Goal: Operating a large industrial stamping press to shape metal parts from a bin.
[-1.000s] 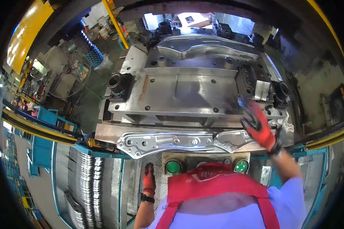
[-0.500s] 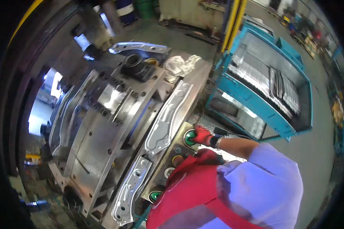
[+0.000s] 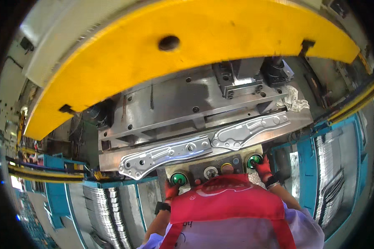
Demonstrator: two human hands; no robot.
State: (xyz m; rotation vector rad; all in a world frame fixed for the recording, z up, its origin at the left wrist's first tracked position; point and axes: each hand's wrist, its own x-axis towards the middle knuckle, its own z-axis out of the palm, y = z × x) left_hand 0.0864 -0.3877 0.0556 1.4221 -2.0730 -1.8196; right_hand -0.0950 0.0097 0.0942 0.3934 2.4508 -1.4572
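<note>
Both my hands wear red gloves and are at a control box (image 3: 198, 167) in front of a press. My left hand (image 3: 171, 191) is around the left green push button (image 3: 178, 179), its thumb over the top. On the right green push button (image 3: 254, 160), the thumb of my right hand (image 3: 263, 169) rests, with the fingers at the button's outer side. The lower fingers of both hands are partly hidden. Beyond the box, a formed sheet-metal part (image 3: 166, 154) and another sheet-metal part (image 3: 251, 132) lie end to end along the front ledge.
A large yellow press slide (image 3: 220, 37) spans above the steel die (image 3: 174, 101). A crumpled white rag (image 3: 294, 99) lies at the ledge's right end. Blue racks with stacked metal parts stand on the left (image 3: 85, 182) and right (image 3: 309, 182).
My view has swung left to face the press squarely. The yellow slide and my left hand on its button now show. My right hand stays at the right green button.
</note>
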